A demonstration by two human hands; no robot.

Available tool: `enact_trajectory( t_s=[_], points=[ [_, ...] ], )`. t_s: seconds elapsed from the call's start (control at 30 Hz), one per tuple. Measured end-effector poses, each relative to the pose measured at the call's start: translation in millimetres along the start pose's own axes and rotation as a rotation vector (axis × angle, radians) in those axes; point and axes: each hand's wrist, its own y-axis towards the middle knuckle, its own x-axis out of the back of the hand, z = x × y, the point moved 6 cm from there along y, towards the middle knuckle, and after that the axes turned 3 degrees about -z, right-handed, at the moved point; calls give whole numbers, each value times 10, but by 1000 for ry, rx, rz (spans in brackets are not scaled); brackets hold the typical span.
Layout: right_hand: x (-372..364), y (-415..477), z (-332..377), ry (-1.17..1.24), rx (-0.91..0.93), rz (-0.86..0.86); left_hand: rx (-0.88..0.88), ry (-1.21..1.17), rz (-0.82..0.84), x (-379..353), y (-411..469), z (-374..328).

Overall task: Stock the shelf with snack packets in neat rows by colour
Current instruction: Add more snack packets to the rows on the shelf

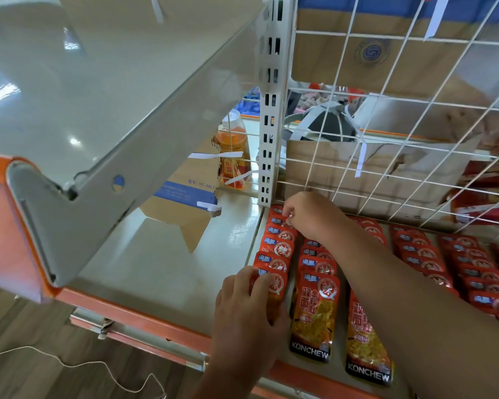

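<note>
Leftmost row of red packets on shelf: I read left hand curled over front packet, bracing it. Right hand pinches rearmost packet, likely squaring the overlap.

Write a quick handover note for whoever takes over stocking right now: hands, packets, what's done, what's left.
Left hand grips the front packet of the leftmost red row.
Right hand pinches the rear packet of that row.
Done: several red rows lie to the right, partly behind the right arm.
Left: probably finish straightening this row; the shelf bay further left shows no packets yet.
</note>
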Motion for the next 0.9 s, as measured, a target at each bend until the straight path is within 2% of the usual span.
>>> enact_trajectory(
  t_s=[0.17,0.37,0.9],
  points=[
    [50,32,-92,63,-27,-88,-4,15,18,-20,-5,8],
    [17,74,-72,-30,-25,-34,4,14,27,-31,-9,18],
    [3,123,-54,16,-80,-38,0,0,23,-43,-10,29]
  ],
)
